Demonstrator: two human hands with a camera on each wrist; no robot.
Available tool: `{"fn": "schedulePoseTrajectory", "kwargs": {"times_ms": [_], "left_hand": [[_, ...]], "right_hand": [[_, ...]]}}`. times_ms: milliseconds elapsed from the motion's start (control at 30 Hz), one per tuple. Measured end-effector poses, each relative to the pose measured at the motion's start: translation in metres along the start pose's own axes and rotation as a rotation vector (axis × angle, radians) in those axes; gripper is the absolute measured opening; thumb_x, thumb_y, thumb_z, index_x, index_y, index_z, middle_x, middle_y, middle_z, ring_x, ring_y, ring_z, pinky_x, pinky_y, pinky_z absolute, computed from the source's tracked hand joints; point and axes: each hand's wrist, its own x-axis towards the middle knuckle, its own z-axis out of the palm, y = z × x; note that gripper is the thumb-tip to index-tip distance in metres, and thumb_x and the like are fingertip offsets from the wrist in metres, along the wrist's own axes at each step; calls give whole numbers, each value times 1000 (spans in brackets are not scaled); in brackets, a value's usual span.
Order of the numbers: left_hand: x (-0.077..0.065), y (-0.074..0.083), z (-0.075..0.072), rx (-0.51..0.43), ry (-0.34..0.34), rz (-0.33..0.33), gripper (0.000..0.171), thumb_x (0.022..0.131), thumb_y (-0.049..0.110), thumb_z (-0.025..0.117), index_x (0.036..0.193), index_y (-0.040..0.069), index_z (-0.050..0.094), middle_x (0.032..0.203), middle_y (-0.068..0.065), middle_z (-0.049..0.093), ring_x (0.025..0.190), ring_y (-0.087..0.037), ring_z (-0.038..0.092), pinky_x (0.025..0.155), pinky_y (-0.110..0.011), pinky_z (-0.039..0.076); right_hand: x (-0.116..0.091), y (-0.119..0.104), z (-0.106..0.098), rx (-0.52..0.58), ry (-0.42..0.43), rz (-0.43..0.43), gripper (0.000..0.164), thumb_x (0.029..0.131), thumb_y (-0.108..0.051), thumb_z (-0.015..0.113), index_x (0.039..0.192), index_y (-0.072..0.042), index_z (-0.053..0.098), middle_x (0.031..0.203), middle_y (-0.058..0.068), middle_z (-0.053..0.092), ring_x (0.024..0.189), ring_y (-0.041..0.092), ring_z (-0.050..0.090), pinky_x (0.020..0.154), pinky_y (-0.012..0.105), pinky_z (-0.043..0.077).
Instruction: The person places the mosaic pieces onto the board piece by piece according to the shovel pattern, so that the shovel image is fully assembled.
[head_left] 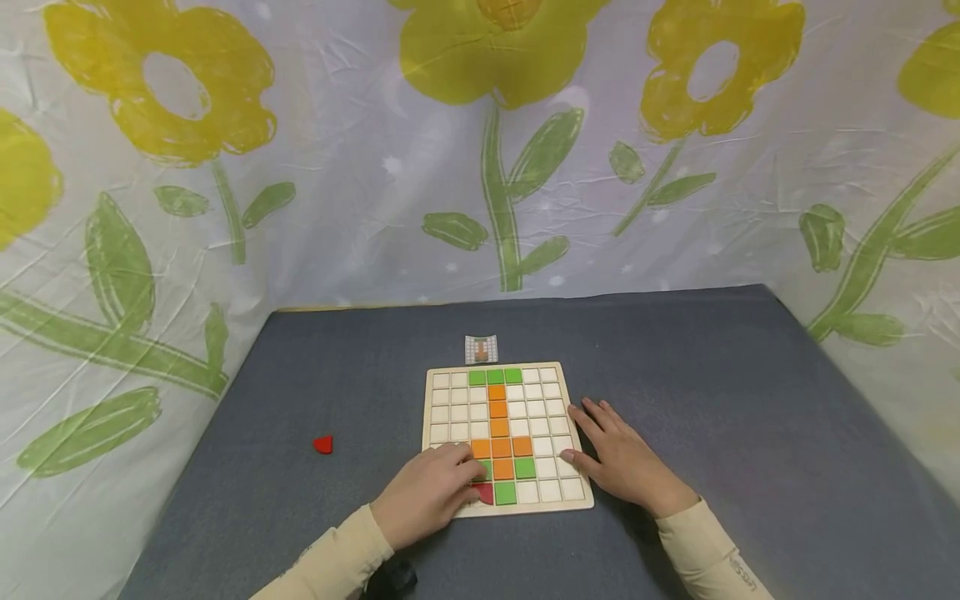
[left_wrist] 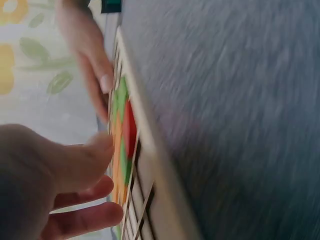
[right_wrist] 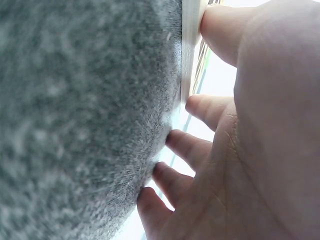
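Observation:
A wooden grid board (head_left: 525,509) lies on the table, holding orange tiles (head_left: 501,447) in a column and short row, with green tiles (head_left: 496,377) at top and bottom. A red rounded piece (head_left: 486,493) sits in its bottom row, also visible as a red piece (left_wrist: 129,131) in the left wrist view. My left hand (head_left: 426,492) hovers over the board's lower left corner, fingers loosely bent beside the red piece; nothing shows between thumb and fingers. With fingers spread, my right hand (head_left: 626,460) rests against the board's right edge, thumb on top.
Another red rounded piece (head_left: 323,445) lies on the dark grey table (head_left: 712,375), left of the board. A small pattern card (head_left: 481,350) is behind the board. A flower-printed cloth (head_left: 337,167) hangs around the table's back and sides.

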Motion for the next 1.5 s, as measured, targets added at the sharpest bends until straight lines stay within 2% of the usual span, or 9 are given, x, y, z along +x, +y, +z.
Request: {"fn": "schedulePoseTrajectory", "kwargs": {"times_ms": [233,400,567,700,833,967,1233,1367,1500], "left_hand": [[-6,-25,-18,95,64,-90,17,84,8,73,99,15,68,90,4,58,77,-11,53,66,-28,49],[-18,-46,-32,131,32,-207,23,82,4,74,102,14,69,91,2,58,78,-12,53,64,-27,48],[-34,-63,-45,154,3,-282,29,82,-3,70,106,12,69,95,-2,59,82,-17,57,68,-33,50],[-48,-76,-55,180,-71,-395,41,77,-12,66,111,11,67,100,-8,59,86,-25,57,66,-41,48],[-62,-84,-62,136,-179,-550,55,72,-12,66,123,9,60,106,-15,57,90,-32,55,65,-50,46],[-70,-89,-64,80,-219,-641,59,73,-8,70,128,6,56,108,-18,55,90,-34,55,65,-52,46],[-73,-92,-65,31,-138,-613,56,63,-16,69,116,-1,61,99,-19,56,81,-31,55,65,-43,48],[-70,-91,-61,6,-108,-605,45,68,-17,68,110,-1,62,94,-17,57,75,-27,57,61,-39,49],[-66,-87,-57,20,-67,-571,33,74,-10,73,104,0,65,92,-15,59,77,-27,60,64,-40,52]], "right_hand": [[0,2,-1,3,-3,-3,70,94,-45,57,149,-8,34,153,22,28,142,44,20,109,60,26],[0,2,0,-1,-10,-5,70,94,-46,56,149,-9,34,153,21,28,142,43,20,109,60,25],[-1,3,0,-1,-6,-10,69,94,-45,56,149,-9,34,153,22,29,142,44,20,108,60,26],[-1,3,0,7,-9,-8,70,94,-46,56,149,-9,34,153,21,28,142,44,20,108,61,26],[-1,4,1,15,-17,-5,70,94,-47,56,149,-10,33,154,21,27,142,44,19,108,61,25],[0,5,1,13,-17,-7,70,94,-47,56,149,-10,33,154,21,27,142,44,19,108,61,25],[0,4,0,2,-7,-11,70,94,-46,55,149,-10,33,153,21,28,142,44,20,108,61,25],[0,4,0,1,-5,-15,70,94,-46,56,149,-9,34,153,22,28,142,44,20,108,61,26],[0,4,0,5,-7,-12,70,94,-46,56,149,-9,34,153,22,28,142,44,20,108,61,26]]}}
